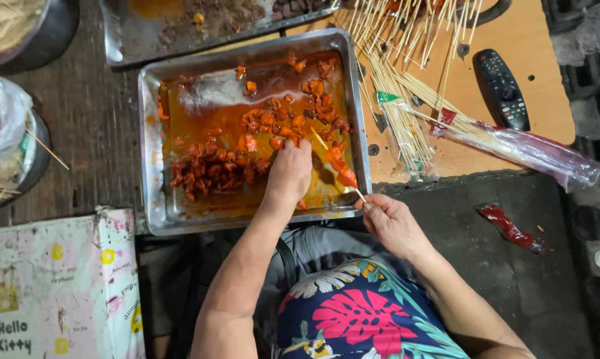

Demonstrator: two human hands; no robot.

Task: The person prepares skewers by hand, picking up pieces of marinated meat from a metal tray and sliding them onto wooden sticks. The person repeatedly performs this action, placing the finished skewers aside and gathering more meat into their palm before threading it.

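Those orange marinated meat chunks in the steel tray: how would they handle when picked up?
The orange meat chunks probably slip: they glisten, sitting in oily sauce in the steel tray. Likely soft and light; the left hand reaches among them. Pieces on the thin wooden skewer suggest they pierce easily.

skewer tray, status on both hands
Left hand down in marinated meat pieces, metal tray. Right hand pinching loaded skewer. Nothing in the way.

A black remote control (501, 88) lies near the right edge of the orange board (533, 40), with loose bamboo sticks (406, 40) fanned across its left part. A clear bag of sticks (519, 146) overhangs its front edge. A second metal tray (200, 26) sits at the top
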